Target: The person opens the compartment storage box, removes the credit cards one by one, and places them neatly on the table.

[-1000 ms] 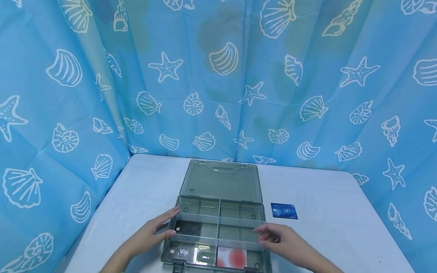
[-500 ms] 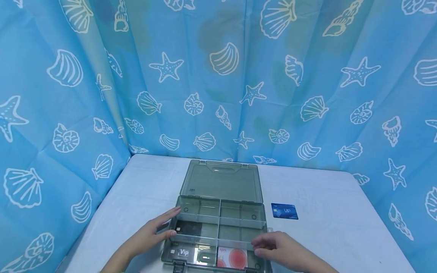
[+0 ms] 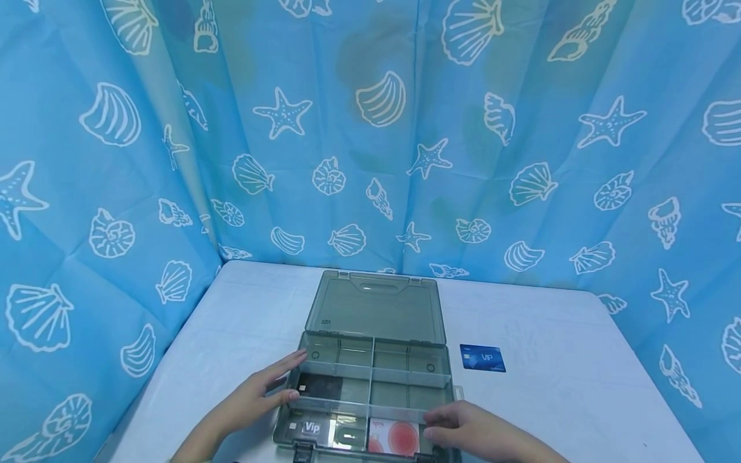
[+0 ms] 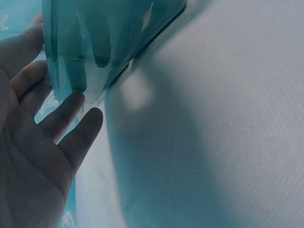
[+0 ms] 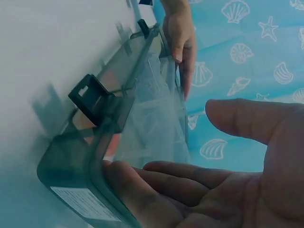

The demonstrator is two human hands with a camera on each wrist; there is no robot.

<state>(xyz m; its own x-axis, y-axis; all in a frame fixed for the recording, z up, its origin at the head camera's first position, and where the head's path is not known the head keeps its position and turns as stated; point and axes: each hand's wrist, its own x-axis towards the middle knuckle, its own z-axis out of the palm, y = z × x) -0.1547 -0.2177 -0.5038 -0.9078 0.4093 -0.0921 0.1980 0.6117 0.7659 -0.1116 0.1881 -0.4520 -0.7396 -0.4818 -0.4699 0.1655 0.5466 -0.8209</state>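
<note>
A translucent grey-green organizer box (image 3: 411, 360) lies on the table with its lid (image 3: 376, 305) folded back. My left hand (image 3: 263, 389) rests against the box's left side, its fingers spread along the outer wall in the left wrist view. Over the box's front right corner is my right hand (image 3: 466, 427), fingers reaching across the rim and thumb held apart in the right wrist view; no object shows between them. Beside its fingertips, the front right compartment contains a red-and-white card (image 3: 401, 437). The left compartments contain a dark VIP card (image 3: 324, 387) and a grey Vip card (image 3: 307, 429).
A blue VIP card (image 3: 483, 358) lies on the white tabletop (image 3: 556, 373), right of the box. Black latches, including one open latch (image 5: 90, 97), stick out from the box's front. A blue shell-patterned curtain (image 3: 359, 161) hangs behind and at the sides.
My right hand has moved forward-to-near and slightly left, from the middle right compartment down to the front right one beside the red-and-white card. The left hand stays in place.
</note>
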